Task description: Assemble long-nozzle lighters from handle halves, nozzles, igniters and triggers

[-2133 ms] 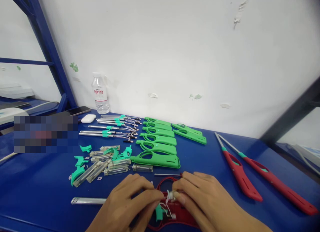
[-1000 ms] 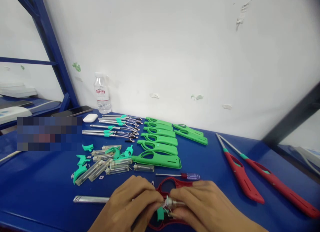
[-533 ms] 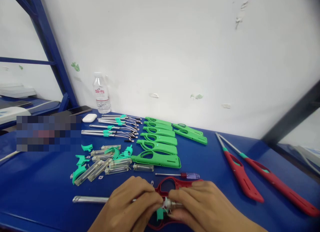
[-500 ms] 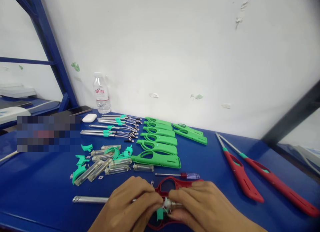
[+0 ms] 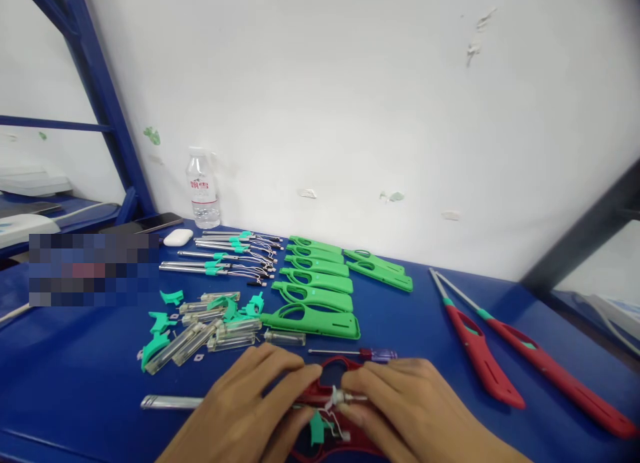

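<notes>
My left hand [image 5: 245,403] is closed around a red lighter shell half [image 5: 316,394]; a metal lighter tube [image 5: 173,402] sticks out to the left from beneath it. My right hand [image 5: 410,403] pinches a clear fuel tank, mostly covered by the fingers, whose white valve end [image 5: 336,397] points left over the shell. A teal trigger [image 5: 317,428] and thin white wires [image 5: 336,423] show between both hands. Below them lies a second red shell half [image 5: 357,442], partly hidden. Just beyond the hands rests a screwdriver [image 5: 377,354] with a red and purple handle.
Clear fuel tanks [image 5: 235,326] and teal triggers [image 5: 156,350] lie heaped at left. Behind are wired metal tubes [image 5: 215,255] and rows of green shell halves [image 5: 320,321]. Two red lighters [image 5: 485,356] lie at right. A water bottle [image 5: 204,193] stands by the wall.
The fingers of my left hand have shifted left and up, and more red shell, wires and the white valve show between my hands. My right hand has barely moved.
</notes>
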